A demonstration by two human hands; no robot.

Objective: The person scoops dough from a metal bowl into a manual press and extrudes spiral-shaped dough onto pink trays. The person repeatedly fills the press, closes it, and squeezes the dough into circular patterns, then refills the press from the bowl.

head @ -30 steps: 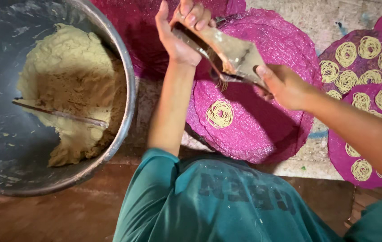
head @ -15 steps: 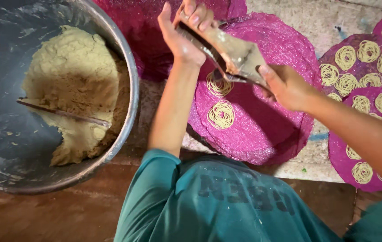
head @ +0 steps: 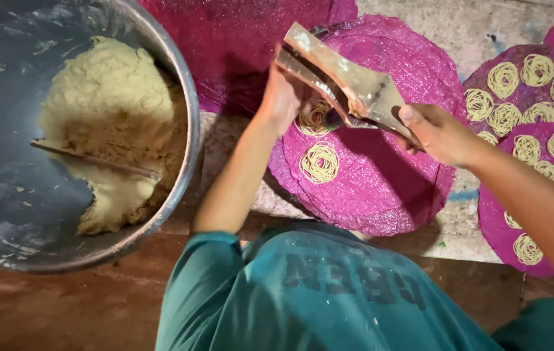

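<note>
Your left hand (head: 281, 97) and right hand (head: 439, 133) both grip the wooden noodle press (head: 342, 88) tightly above the pink mat (head: 387, 188), beside the dough bowl (head: 186, 130).

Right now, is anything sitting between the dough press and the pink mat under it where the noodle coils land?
Nothing visible does. Both hands, left hand and right hand, hold the press above the pink mat. Beneath its nozzle only a forming coil lies, with a finished coil beside it.
</note>
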